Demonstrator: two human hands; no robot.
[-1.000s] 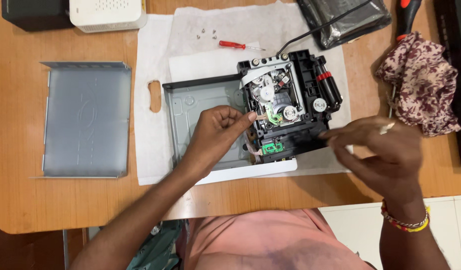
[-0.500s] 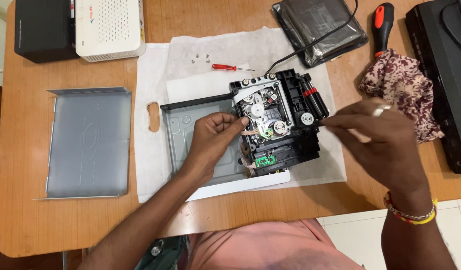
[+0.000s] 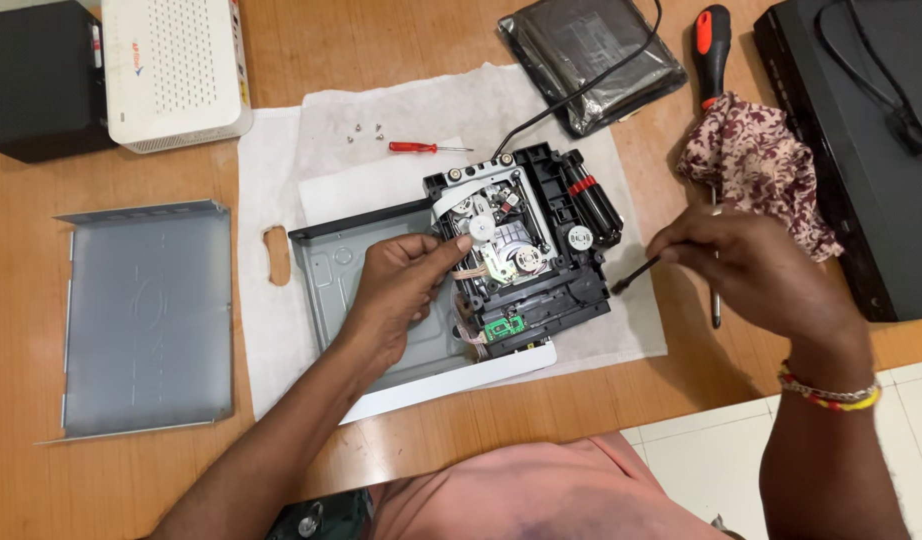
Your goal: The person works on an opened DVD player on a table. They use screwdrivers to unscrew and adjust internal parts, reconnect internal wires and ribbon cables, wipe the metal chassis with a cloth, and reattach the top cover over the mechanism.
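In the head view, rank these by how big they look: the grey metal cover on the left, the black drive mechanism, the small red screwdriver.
1. grey metal cover
2. black drive mechanism, under the left hand
3. small red screwdriver, by far the smallest

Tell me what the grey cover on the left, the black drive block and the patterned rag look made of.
Grey cover: sheet metal, matte, with folded edges. Black drive block under the left hand: moulded plastic, probably, with shiny metal parts inside. Patterned rag: soft printed cloth, crumpled in folds.

Bright, even overhead light; soft shadows; mild glare on table point(image 3: 401, 30); sharp focus, slight edge distortion.
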